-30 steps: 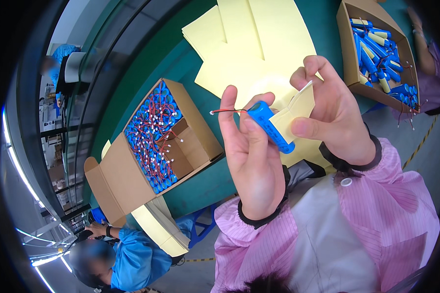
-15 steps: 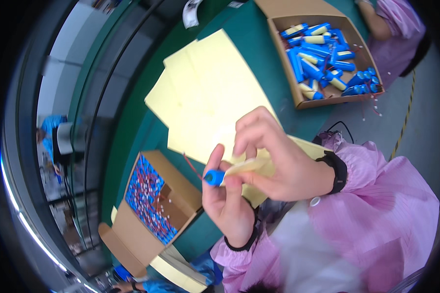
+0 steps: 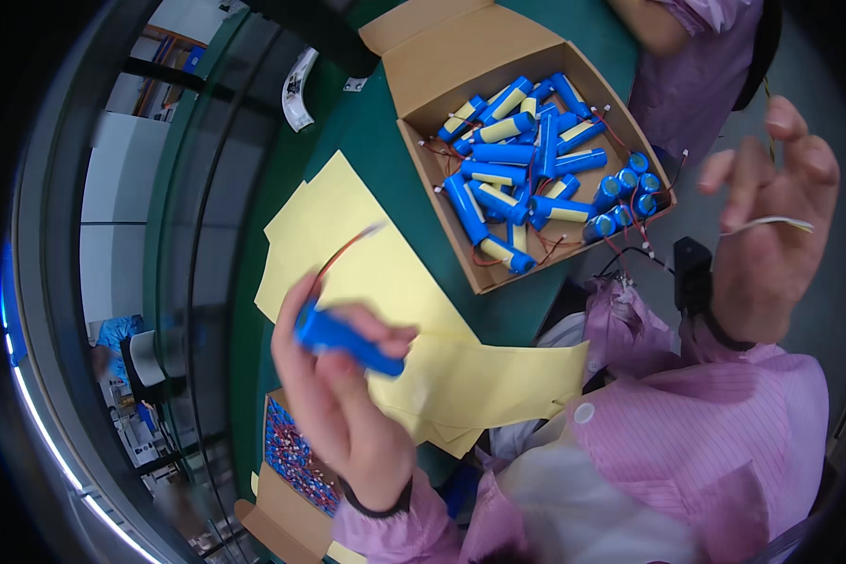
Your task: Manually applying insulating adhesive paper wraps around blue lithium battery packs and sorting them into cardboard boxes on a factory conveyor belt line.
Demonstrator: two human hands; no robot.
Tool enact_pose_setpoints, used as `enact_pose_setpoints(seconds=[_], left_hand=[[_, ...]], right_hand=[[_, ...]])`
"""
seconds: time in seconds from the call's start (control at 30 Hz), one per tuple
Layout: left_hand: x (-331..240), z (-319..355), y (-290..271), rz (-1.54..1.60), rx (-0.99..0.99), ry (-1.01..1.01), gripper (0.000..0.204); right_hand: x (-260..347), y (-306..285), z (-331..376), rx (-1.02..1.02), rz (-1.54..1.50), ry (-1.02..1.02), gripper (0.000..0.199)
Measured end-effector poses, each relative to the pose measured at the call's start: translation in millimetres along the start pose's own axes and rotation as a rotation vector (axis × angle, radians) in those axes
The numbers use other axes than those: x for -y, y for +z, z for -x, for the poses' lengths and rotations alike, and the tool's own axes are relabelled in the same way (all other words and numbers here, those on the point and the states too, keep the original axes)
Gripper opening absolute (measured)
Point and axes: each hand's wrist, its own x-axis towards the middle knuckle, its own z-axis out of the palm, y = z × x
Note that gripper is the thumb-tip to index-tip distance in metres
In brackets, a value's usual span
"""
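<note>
The left hand is closed around a blue cylindrical cell with a thin red lead; a second ago both hands met on it. The right hand has now swung away, fingers loosely spread, pinching a pale strip, which looks peeled off. Under the left hand lie yellow paper sheets on the green surface. Below it, a carton holds small blue parts. Beyond the right hand, an open cardboard box holds many blue cells.
</note>
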Motion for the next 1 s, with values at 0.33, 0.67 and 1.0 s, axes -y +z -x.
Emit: enact_pose_setpoints(seconds=[0.33, 0.67, 1.0], left_hand=[[34, -86, 129, -0.036, 0.558, -0.039, 0.025], [32, -64, 136, -0.276, 0.886, -0.069, 0.042], [1, 63, -81, -0.360, -0.088, -0.291, 0.026]], right_hand=[[-10, -60, 11, -0.197, 0.048, 0.122, 0.056], [-21, -55, 12, -0.152, 0.046, 0.236, 0.061], [-5, 55, 20, 0.810, -0.248, 0.300, 0.052]])
